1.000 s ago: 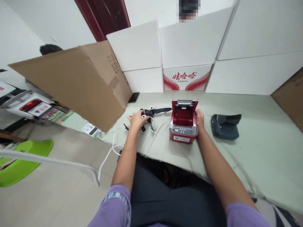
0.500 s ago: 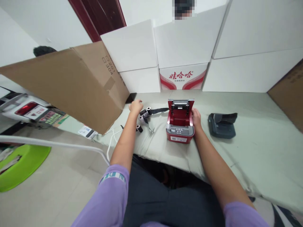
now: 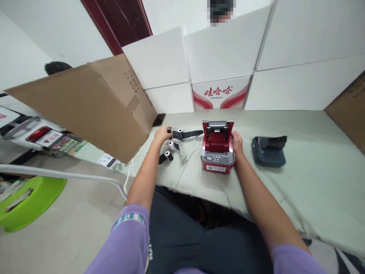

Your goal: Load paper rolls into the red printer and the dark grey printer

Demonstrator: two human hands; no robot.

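Note:
A red receipt printer [image 3: 218,161] stands on the cloth-covered table, its lid raised and its paper bay bare. My right hand [image 3: 237,143] is wrapped against the printer's right side, fingers partly hidden behind it. To the left, my left hand [image 3: 162,135] has its fingers closed at a small dark paper roll [image 3: 170,131]. Beside that lies another roll [image 3: 180,131], with a dark strip [image 3: 192,134] stretching toward the printer. A pale roll [image 3: 171,144] and a black roll [image 3: 168,155] with loose tails lie nearer me.
A dark grey printer-like device [image 3: 268,156] with its flap up sits right of the red printer. White boxes [image 3: 219,57] line the back edge, and a cardboard panel [image 3: 85,110] leans at left. A phone [image 3: 159,119] lies behind my left hand. White cables [image 3: 71,174] cross at left.
My left hand has come down slightly, from above the rolls to the dark roll, and its fingers have closed there. My right hand stays at the printer. The view has shifted slightly.

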